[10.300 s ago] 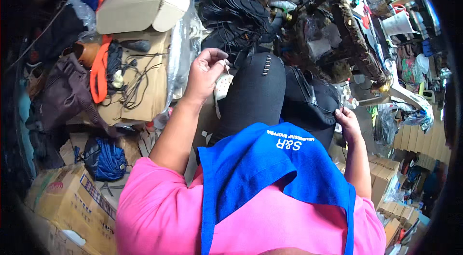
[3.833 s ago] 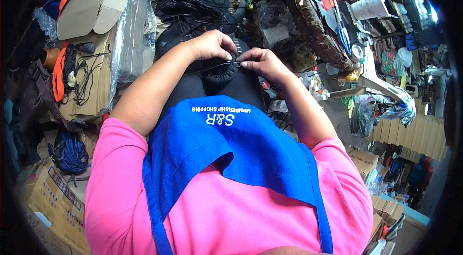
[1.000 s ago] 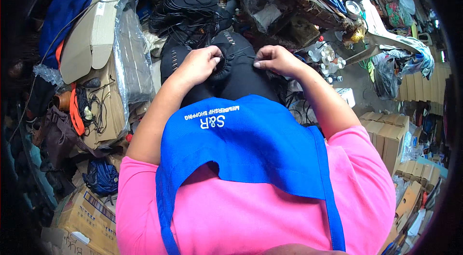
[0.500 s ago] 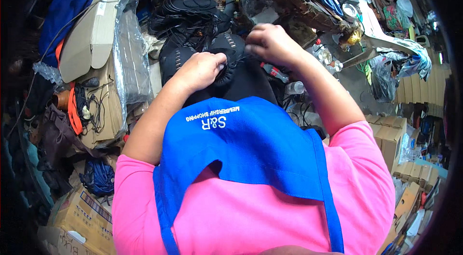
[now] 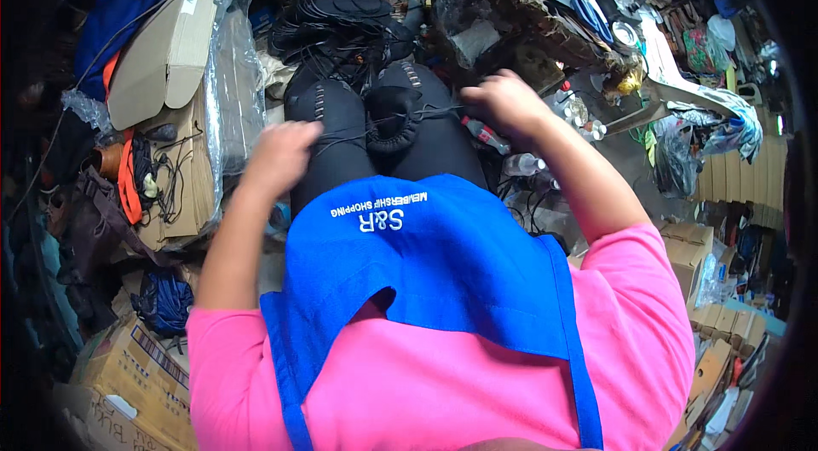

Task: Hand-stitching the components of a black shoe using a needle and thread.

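Observation:
A small black rounded piece with a gathered, ribbed rim [image 5: 394,142], perhaps part of a shoe, rests between my thighs in black leggings [image 5: 336,123]. Thin black thread [image 5: 439,111] stretches from it to both sides. My left hand [image 5: 283,157], slightly blurred, is closed on one end beside my left thigh. Out past my right thigh, my right hand [image 5: 509,110] pinches the other end, fingers curled. Neither hand touches the black piece itself.
A pile of black cords or soles [image 5: 336,20] lies beyond my knees. Flattened cardboard [image 5: 175,50] and plastic wrap stand at left. A rough-edged bench [image 5: 545,16] holding scissors [image 5: 590,18] is at far right. Plastic bottles [image 5: 521,164] lie beside my right thigh.
My hands have drawn apart from the black piece, the left going left and toward me, the right going right. The thread now shows stretched between them, and the piece lies uncovered.

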